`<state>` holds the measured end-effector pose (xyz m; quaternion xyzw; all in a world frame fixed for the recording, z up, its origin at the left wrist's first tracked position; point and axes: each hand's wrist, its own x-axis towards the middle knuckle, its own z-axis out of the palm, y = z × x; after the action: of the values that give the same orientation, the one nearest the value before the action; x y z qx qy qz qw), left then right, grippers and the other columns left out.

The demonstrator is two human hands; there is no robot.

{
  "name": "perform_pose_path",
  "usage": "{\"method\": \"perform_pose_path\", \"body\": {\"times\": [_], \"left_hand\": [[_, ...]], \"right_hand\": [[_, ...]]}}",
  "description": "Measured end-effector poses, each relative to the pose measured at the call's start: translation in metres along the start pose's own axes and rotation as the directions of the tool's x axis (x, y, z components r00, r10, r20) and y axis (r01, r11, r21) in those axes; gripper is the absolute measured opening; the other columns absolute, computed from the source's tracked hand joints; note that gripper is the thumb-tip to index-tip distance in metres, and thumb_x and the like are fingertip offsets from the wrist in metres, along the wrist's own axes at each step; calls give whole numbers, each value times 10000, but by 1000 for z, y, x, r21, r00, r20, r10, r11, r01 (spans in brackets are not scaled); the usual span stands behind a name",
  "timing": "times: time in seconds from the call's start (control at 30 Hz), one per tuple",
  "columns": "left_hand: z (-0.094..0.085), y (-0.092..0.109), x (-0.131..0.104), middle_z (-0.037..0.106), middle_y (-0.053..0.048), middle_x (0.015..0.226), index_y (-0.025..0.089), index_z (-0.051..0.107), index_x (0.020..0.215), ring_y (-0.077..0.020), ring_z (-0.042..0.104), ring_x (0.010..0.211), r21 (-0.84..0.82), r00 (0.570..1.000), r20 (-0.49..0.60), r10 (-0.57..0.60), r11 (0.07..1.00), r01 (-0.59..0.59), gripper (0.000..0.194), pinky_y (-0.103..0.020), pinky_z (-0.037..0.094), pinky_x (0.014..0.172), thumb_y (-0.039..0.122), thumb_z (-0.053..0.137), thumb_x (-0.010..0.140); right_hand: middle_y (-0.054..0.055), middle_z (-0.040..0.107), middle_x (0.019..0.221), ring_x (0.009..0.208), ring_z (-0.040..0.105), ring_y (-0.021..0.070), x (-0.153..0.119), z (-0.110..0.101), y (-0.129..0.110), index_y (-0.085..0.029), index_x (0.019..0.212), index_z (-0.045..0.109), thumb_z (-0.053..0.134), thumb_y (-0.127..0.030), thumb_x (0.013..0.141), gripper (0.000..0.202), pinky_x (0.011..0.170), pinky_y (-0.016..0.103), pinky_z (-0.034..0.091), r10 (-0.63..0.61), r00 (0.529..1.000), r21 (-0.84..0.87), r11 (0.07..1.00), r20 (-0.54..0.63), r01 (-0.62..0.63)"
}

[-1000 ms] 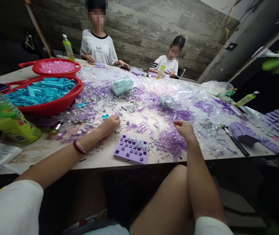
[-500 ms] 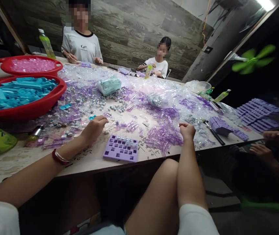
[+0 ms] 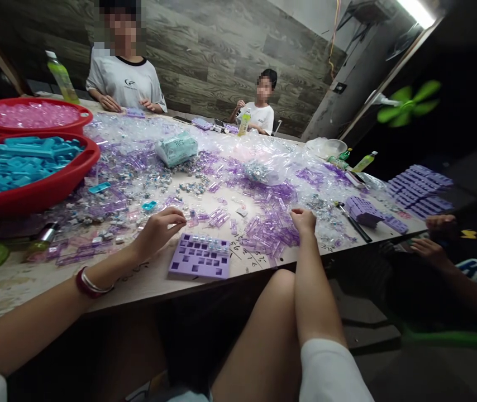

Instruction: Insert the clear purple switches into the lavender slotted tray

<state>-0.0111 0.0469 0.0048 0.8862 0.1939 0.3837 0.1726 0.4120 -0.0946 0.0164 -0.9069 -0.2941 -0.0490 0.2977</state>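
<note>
My left hand hovers just left of a purple tray-like block with square holes. Its thumb and fingers come together at the tips, and whatever is between them is too small to make out. Clear small pieces fill part of the block's upper rows. At the right edge of a heap of see-through purple pieces is my right hand, fingers closed in a pinch. Anything it holds is hidden. A blue piece lies beyond my left hand.
Red baskets hold blue pieces and pink pieces at left. A tissue pack lies mid-table. A black-handled tool and stacked purple blocks are at right. Two people sit opposite; another person's hands show at right.
The view has swung right, so things sit further left. My left hand has come closer to the purple block, its fingers less bunched. My right hand stays by the purple heap.
</note>
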Motion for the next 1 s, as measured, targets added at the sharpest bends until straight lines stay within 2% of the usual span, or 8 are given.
{"method": "perform_pose_path", "body": {"times": [0.27, 0.4, 0.53, 0.67, 0.77, 0.83, 0.9, 1.0], "left_hand": [[4, -1, -1, 655, -67, 871, 161, 674, 799, -167, 625, 813, -76, 999, 39, -11, 997, 14, 210, -297, 525, 744, 296, 534, 878], [5, 7, -2, 631, -83, 943, 153, 664, 883, -161, 622, 856, -265, 993, 108, -48, 961, 75, 207, -258, 552, 688, 321, 544, 877], [11, 21, -7, 613, -89, 917, 151, 676, 875, -147, 615, 815, -392, 968, 240, 66, 919, 34, 205, -237, 536, 664, 307, 544, 885], [16, 24, -12, 611, -108, 916, 151, 684, 870, -156, 608, 825, -342, 930, 326, 171, 938, -52, 222, -263, 520, 733, 288, 513, 904], [14, 23, -14, 615, -113, 957, 165, 680, 950, -157, 623, 830, -279, 907, 371, 201, 955, -98, 229, -263, 524, 760, 255, 471, 918], [12, 21, -17, 631, -94, 967, 209, 677, 1007, -160, 638, 824, -234, 910, 351, 223, 961, -145, 229, -253, 538, 747, 237, 475, 905], [13, 15, -20, 649, -44, 973, 292, 682, 1009, -158, 649, 812, -191, 918, 307, 252, 961, -200, 243, -244, 556, 720, 233, 483, 882], [24, -5, -25, 657, 85, 1011, 464, 621, 1079, -145, 652, 866, -142, 899, 261, 351, 935, -324, 370, -288, 593, 742, 215, 446, 870]], "right_hand": [[92, 720, 851, 829, 656, 231, 1, 16, -7, -183, 806, 731, 639, -251, 674, 175, 737, 292, 479, 4, 999, -65, 998, 34, -2], [96, 712, 815, 823, 651, 262, 1, 18, -10, -196, 726, 720, 676, -244, 634, 112, 723, 333, 479, 40, 999, -98, 995, 32, -36], [130, 708, 869, 878, 642, 311, -3, 15, -16, -186, 746, 723, 675, -213, 640, 121, 751, 388, 474, 61, 998, -94, 994, 20, -58], [189, 683, 993, 992, 608, 355, -11, 4, -28, -132, 911, 714, 590, -189, 729, 228, 833, 444, 446, 67, 997, -22, 997, -22, -68], [192, 669, 1049, 1023, 605, 319, -22, -15, -43, -96, 1025, 678, 505, -168, 787, 303, 871, 415, 444, 56, 997, 62, 997, -43, -54], [163, 678, 1051, 1007, 621, 262, -31, -29, -55, -93, 1027, 676, 471, -160, 807, 308, 851, 336, 467, 31, 999, 118, 993, -32, -27], [118, 696, 1027, 938, 646, 197, -39, -39, -66, -95, 1027, 676, 479, -161, 823, 291, 800, 257, 486, 6, 1000, 174, 985, 8, -7], [44, 724, 929, 826, 659, 127, -49, -41, -79, -125, 1027, 678, 549, -182, 822, 248, 731, 197, 502, -41, 996, 251, 968, 80, 19]]}}
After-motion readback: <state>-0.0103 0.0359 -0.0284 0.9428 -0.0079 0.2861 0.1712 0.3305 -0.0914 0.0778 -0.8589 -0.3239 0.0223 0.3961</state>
